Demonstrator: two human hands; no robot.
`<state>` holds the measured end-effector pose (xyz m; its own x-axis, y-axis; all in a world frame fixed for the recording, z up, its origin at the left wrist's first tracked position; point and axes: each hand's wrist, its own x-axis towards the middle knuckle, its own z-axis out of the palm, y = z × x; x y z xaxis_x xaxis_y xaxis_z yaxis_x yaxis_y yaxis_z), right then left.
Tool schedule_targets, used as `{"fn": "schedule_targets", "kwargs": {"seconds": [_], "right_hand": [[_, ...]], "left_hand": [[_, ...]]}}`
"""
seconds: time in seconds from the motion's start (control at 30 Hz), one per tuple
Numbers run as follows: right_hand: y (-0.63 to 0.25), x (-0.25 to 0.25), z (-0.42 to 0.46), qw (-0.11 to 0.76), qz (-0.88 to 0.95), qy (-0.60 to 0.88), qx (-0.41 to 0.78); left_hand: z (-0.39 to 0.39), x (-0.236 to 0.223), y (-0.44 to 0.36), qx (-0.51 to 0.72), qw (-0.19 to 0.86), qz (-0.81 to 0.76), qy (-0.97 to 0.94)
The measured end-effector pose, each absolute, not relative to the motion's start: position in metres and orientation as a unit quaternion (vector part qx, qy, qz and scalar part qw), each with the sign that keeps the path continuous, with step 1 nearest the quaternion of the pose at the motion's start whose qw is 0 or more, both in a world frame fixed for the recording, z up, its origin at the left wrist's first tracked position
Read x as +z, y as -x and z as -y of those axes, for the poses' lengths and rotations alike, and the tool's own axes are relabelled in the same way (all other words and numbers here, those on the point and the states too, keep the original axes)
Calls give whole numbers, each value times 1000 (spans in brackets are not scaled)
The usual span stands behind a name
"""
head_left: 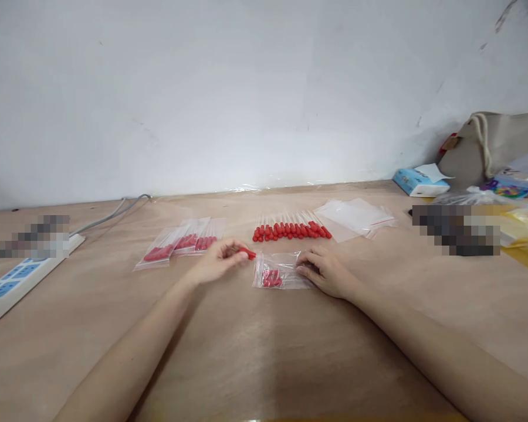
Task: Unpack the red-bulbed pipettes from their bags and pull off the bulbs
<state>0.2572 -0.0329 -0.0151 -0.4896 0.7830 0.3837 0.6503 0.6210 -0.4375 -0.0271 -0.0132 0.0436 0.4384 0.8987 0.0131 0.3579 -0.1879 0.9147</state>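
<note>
My left hand (220,259) is closed in a pinch on a small red piece (249,254), its end pointing right, just beside the left end of a clear plastic bag (293,262). That bag lies flat on the table with several red pieces (271,278) inside. My right hand (327,273) grips the bag's right end between thumb and fingers. Beyond both hands, thin pale sticks with red tips (286,231) lie side by side in a row, tips toward me. Whether the held red piece has a stick is hidden by my fingers.
Several filled clear bags (176,241) overlap at the left. Flat clear bags (352,217) are piled behind my right hand. A power strip (30,272) lies far left. At the right are a tissue pack (422,180), a beige bag (506,140) and a blurred-out dark object (457,231).
</note>
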Motion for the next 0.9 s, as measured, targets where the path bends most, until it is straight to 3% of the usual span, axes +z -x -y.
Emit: {"fn": "schedule_targets", "kwargs": {"seconds": [0.2,0.33,0.53,0.9], "right_hand": [[-257,-15,33,281,855,418,121],[-258,-15,33,285,852,420,131],[-258,-15,32,297,848,415,139],[-258,-18,30,295,846,420,146]], "left_hand": [[4,87,75,437,320,-515,-665],[-11,57,63,472,214,-510,-686],[-37,8,25,397,-7,-498,-771],[-41,-12,13,365,73,-475,-798]]}}
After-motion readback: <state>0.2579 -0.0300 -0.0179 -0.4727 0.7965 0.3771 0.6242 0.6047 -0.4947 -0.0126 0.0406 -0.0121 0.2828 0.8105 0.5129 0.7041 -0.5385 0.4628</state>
